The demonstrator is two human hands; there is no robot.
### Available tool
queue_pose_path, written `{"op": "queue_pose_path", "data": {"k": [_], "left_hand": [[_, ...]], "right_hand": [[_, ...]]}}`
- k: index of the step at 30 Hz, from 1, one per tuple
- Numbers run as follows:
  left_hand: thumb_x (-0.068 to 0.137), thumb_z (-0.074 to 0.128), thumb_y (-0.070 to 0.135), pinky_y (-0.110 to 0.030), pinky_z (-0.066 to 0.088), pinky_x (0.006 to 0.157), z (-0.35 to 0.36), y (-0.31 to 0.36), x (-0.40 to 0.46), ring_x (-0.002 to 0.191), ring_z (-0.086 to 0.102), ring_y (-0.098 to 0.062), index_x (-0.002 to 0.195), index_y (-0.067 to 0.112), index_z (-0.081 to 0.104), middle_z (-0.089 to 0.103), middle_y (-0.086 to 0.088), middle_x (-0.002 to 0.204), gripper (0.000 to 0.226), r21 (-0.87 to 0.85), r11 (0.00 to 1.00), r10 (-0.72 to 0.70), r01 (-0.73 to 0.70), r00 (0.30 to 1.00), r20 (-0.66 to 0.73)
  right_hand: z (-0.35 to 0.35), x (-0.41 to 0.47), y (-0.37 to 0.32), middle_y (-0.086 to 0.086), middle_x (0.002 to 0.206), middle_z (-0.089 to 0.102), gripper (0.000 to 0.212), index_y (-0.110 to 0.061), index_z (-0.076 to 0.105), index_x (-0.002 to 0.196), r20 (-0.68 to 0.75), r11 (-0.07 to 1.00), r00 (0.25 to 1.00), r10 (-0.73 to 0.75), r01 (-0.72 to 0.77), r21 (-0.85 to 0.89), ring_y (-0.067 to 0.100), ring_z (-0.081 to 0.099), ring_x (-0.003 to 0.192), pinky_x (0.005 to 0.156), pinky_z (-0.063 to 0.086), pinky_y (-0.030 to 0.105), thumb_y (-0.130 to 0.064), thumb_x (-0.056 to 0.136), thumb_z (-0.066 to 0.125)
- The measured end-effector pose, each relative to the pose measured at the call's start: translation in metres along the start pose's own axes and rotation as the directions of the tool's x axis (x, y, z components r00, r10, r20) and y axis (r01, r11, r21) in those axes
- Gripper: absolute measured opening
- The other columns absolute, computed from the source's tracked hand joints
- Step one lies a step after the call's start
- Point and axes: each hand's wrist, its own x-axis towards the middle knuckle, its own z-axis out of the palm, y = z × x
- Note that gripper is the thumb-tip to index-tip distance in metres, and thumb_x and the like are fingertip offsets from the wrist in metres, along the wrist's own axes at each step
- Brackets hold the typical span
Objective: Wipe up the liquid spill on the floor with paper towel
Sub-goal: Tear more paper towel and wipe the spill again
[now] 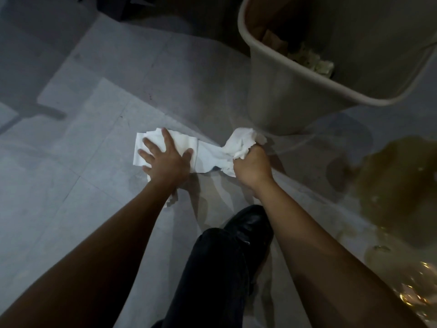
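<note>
A strip of white paper towel [208, 157] lies across the grey tiled floor in the middle of the view. My left hand [165, 159] presses flat on its left end with fingers spread. My right hand [251, 166] grips the bunched right end of the towel in a fist, just in front of the bin. A yellowish-brown liquid spill [397, 192] spreads over the floor at the right, apart from the towel and both hands.
A beige waste bin [272, 95] holding scraps stands at the upper right, close behind my right hand. My black shoe [250, 230] and dark trouser leg are below the hands. Dark furniture legs [40, 110] stand at the left.
</note>
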Motion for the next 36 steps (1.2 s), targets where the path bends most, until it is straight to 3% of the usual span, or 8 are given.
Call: {"op": "queue_pose_path", "data": {"k": [3, 8, 11, 18, 22, 26, 30, 36], "left_hand": [[0.101, 0.042, 0.058, -0.068, 0.008, 0.117, 0.001, -0.002, 0.001, 0.15, -0.018, -0.049, 0.16, 0.032, -0.013, -0.025, -0.02, 0.164, 0.085, 0.004, 1.0, -0.012, 0.012, 1.0, 0.025], [0.103, 0.04, 0.055, -0.067, 0.007, 0.118, 0.005, -0.001, 0.006, 0.15, -0.019, -0.048, 0.16, 0.033, -0.012, -0.026, -0.019, 0.164, 0.08, 0.024, 0.999, -0.035, 0.034, 0.999, 0.024], [0.103, 0.038, 0.055, -0.067, 0.006, 0.118, 0.004, -0.002, 0.006, 0.15, -0.019, -0.047, 0.16, 0.034, -0.012, -0.025, -0.019, 0.164, 0.079, 0.026, 0.999, -0.032, 0.031, 0.999, 0.028], [0.097, 0.048, 0.056, -0.067, -0.003, 0.118, 0.0, 0.009, -0.024, 0.15, -0.02, -0.047, 0.16, 0.03, -0.004, -0.023, -0.017, 0.165, 0.085, 0.176, 0.981, 0.12, -0.085, 0.973, -0.199], [0.094, 0.054, 0.04, -0.065, 0.006, 0.119, 0.021, 0.05, -0.067, 0.151, -0.003, -0.052, 0.157, 0.02, 0.025, -0.001, -0.025, 0.166, 0.072, 0.275, 0.877, 0.445, -0.395, 0.882, -0.154], [0.087, 0.054, 0.034, -0.059, 0.037, 0.109, 0.054, 0.099, -0.101, 0.137, 0.036, -0.047, 0.136, 0.013, 0.058, 0.038, -0.026, 0.152, 0.053, 0.299, 0.714, 0.668, -0.633, 0.744, -0.018], [0.084, 0.051, 0.034, -0.05, 0.049, 0.1, 0.075, 0.145, -0.124, 0.118, 0.055, -0.04, 0.13, 0.012, 0.064, 0.059, -0.019, 0.133, 0.053, 0.115, 0.625, 0.753, -0.772, 0.635, 0.175], [0.081, 0.046, 0.039, -0.042, 0.053, 0.096, 0.105, 0.196, -0.159, 0.111, 0.064, -0.031, 0.14, 0.024, 0.058, 0.069, -0.011, 0.122, 0.063, -0.033, 0.584, 0.77, -0.811, 0.54, 0.339]], "right_hand": [[0.004, 0.007, 0.009, 0.007, 0.092, 0.068, 0.023, 0.003, 0.065, 0.094, 0.073, 0.994, 0.992, 0.102, -0.104, 0.018, 0.023, 0.066, 0.085, 0.056, 0.041, 0.003, -0.007, 0.074, 0.069], [-0.009, 0.007, 0.028, 0.008, 0.086, 0.074, 0.025, -0.004, 0.069, 0.097, 0.069, 0.902, 0.968, 0.24, -0.248, 0.352, 0.026, 0.073, 0.078, 0.065, 0.058, 0.031, -0.005, 0.072, 0.068], [-0.038, 0.011, 0.049, 0.01, 0.108, 0.07, 0.069, -0.014, 0.055, 0.129, 0.016, 0.841, 0.948, 0.317, -0.289, 0.458, 0.026, 0.075, 0.086, 0.07, 0.063, 0.04, -0.004, 0.063, 0.072], [-0.09, -0.035, 0.064, 0.009, 0.101, 0.077, 0.028, -0.01, 0.074, 0.105, 0.034, 0.813, 0.963, 0.266, -0.243, 0.529, 0.03, 0.074, 0.094, 0.084, 0.059, 0.046, -0.004, 0.078, 0.069], [-0.114, -0.057, 0.068, 0.008, 0.108, 0.076, 0.045, -0.014, 0.07, 0.11, -0.053, 0.736, 0.96, 0.275, -0.175, 0.654, 0.031, 0.072, 0.101, 0.093, 0.056, 0.049, -0.019, 0.066, 0.072], [-0.145, -0.068, 0.08, 0.021, 0.115, 0.07, 0.075, 0.005, 0.059, 0.121, -0.049, 0.596, 0.94, 0.337, -0.172, 0.784, 0.046, 0.064, 0.111, 0.094, 0.052, 0.049, -0.025, 0.054, 0.074], [-0.192, -0.083, 0.099, 0.008, 0.105, 0.077, 0.023, -0.01, 0.069, 0.108, -0.123, 0.639, 0.946, 0.3, -0.103, 0.763, 0.029, 0.072, 0.102, 0.092, 0.056, 0.041, -0.003, 0.09, 0.058], [-0.262, -0.127, 0.152, -0.003, 0.092, 0.076, 0.021, -0.01, 0.07, 0.101, -0.379, 0.871, 0.907, 0.184, 0.028, 0.49, 0.006, 0.073, 0.085, 0.072, 0.058, 0.023, -0.001, 0.101, 0.051]]}}
